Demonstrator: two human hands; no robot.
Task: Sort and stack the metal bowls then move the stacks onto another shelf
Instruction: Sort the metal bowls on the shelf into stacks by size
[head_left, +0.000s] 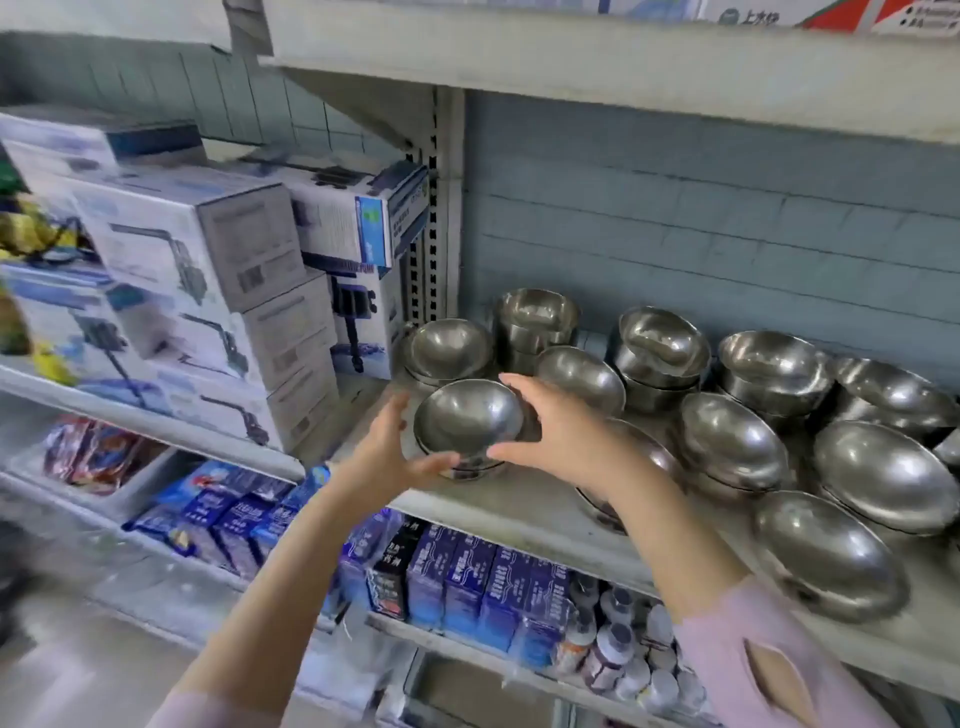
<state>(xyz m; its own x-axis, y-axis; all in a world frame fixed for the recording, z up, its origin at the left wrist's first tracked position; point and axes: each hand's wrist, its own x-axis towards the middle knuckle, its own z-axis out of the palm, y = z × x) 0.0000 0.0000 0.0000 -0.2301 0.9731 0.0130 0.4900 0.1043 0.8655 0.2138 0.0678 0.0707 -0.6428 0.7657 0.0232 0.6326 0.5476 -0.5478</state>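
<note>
Both your hands are on it: your left hand (392, 452) cups the near left side of the small bowl stack (465, 418), thumb tucked under the lower edge, while your right hand (558, 436) wraps the other side, fingers curled over the top rim and thumb low down. So both hands are grasping that stack, which sits at the front left corner of the bowl shelf (519, 512); whether its base touches the board or hangs just above it, I cannot tell. Right behind it another low stack (449, 345) stands by the upright post, and a taller stack (535, 317) rises at the back wall. A tilted bowl (579, 376) lies just beside your right fingers. Off to your right, more metal bowls (878, 470) crowd the shelf, some nested, some leaning. To your left, white product boxes (208, 249) are piled on the neighbouring shelf. Below, blue packets (467, 582) and small bottles (613, 654) line the lower shelf, and your pink sleeve (753, 649) shows at bottom right
</note>
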